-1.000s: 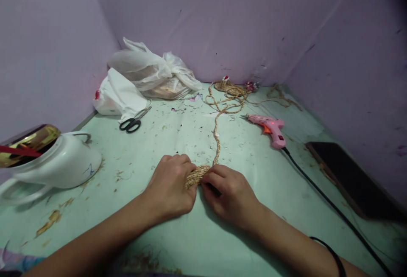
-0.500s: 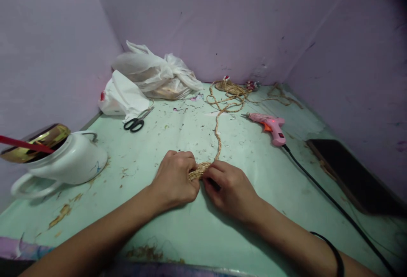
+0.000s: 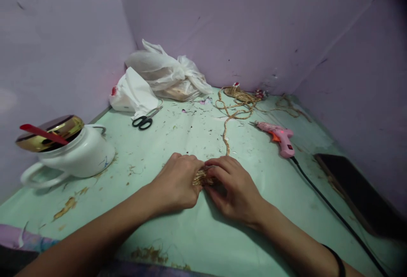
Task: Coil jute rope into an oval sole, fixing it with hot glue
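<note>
My left hand (image 3: 178,181) and my right hand (image 3: 233,188) meet at the middle of the green table (image 3: 190,234), both closed on a small coil of braided jute rope (image 3: 201,177). Only a sliver of the coil shows between my fingers. The loose jute rope (image 3: 226,135) runs from my hands away to a tangled heap (image 3: 237,99) at the back wall.
A pink glue gun (image 3: 280,135) lies to the right, its black cord (image 3: 330,205) trailing toward me. A dark phone (image 3: 356,192) lies at far right. Black scissors (image 3: 146,120), white plastic bags (image 3: 159,79) and a white pot with gold lid (image 3: 66,149) sit to the left.
My right hand has slid forward over the coil, covering more of it. The view has shifted, so everything sits a little further right and lower.
</note>
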A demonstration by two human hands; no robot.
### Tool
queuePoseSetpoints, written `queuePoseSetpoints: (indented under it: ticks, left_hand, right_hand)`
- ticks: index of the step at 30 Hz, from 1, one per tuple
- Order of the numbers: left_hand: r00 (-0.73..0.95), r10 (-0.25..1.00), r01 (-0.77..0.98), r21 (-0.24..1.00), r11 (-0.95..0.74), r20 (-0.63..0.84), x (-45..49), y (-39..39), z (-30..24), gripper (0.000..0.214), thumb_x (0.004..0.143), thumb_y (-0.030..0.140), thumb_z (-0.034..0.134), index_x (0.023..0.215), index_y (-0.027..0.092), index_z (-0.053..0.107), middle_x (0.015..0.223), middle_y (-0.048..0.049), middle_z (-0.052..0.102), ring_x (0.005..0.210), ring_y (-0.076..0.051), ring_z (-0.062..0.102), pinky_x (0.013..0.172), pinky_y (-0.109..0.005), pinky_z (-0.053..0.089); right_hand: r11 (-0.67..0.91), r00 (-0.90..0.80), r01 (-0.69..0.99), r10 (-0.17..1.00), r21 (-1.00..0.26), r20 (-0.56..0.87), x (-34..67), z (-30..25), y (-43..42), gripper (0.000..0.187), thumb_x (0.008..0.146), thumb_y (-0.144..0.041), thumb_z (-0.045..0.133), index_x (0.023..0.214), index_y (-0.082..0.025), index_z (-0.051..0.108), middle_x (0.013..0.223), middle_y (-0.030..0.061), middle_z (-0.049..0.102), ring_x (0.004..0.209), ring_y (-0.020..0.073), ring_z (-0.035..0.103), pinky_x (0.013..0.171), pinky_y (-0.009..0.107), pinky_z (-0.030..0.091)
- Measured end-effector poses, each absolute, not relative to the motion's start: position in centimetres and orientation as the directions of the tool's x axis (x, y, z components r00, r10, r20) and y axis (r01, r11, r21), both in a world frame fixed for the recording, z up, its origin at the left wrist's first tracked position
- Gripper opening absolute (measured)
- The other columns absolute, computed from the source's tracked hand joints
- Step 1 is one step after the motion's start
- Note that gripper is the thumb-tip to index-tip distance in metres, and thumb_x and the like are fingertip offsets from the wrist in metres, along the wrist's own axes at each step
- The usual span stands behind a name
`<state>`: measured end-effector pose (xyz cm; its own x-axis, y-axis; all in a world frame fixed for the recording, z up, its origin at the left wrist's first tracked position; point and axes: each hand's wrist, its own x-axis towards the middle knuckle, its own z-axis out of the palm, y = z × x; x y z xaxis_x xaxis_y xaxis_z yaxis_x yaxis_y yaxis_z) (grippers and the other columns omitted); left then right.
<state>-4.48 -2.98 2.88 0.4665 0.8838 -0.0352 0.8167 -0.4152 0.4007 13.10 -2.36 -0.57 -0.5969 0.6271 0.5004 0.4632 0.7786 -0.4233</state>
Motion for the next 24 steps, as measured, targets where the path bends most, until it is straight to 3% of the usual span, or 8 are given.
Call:
queuePoseSetpoints:
  ticks: [6, 14, 24]
  left_hand:
    - [0.412, 0.908, 0.845, 0.342, -0.412, 0.075, -3.8, -3.7, 2.0, 0.012, 0.068, 0.012, 0.055, 0.075, 0.016, 0.064, 0.077, -0.0071, 0.065, 0.076, -0.022, 0.059, 0.079, -0.043, 0.045]
    - [0.398, 0.893, 0.802, 0.392, -0.45, 0.21, -3.7, -3.5, 0.5, 0.012, 0.064, 0.009, 0.052, 0.06, 0.016, 0.061, 0.065, -0.0049, 0.061, 0.065, -0.018, 0.055, 0.072, -0.037, 0.046]
    - [0.46, 0.829, 0.801, 0.254, -0.542, 0.318, -3.5, -4.1, 0.5, 0.014, 0.066, 0.013, 0.049, 0.057, 0.016, 0.06, 0.066, -0.0046, 0.059, 0.066, -0.017, 0.053, 0.083, -0.041, 0.039]
  right_hand:
    - [0.791, -0.646, 0.391, 0.6, -0.471, 0.472, 13.1, -1.1, -2.1, 0.021, 0.071, -0.007, 0.052, 0.085, -0.016, 0.065, 0.091, 0.0105, 0.068, 0.082, 0.0212, 0.061, 0.07, 0.036, 0.052]
    - [0.797, -0.608, 0.398, 0.6, -0.454, 0.52, 12.7, -1.5, -1.8, 0.016, 0.071, -0.008, 0.054, 0.072, -0.016, 0.067, 0.081, 0.0092, 0.07, 0.074, 0.0199, 0.061, 0.065, 0.033, 0.051]
    - [0.777, -0.572, 0.425, 0.628, -0.464, 0.528, 12.4, -1.6, -2.0, 0.015, 0.07, -0.008, 0.053, 0.06, -0.018, 0.06, 0.066, 0.006, 0.064, 0.064, 0.0172, 0.052, 0.058, 0.03, 0.045]
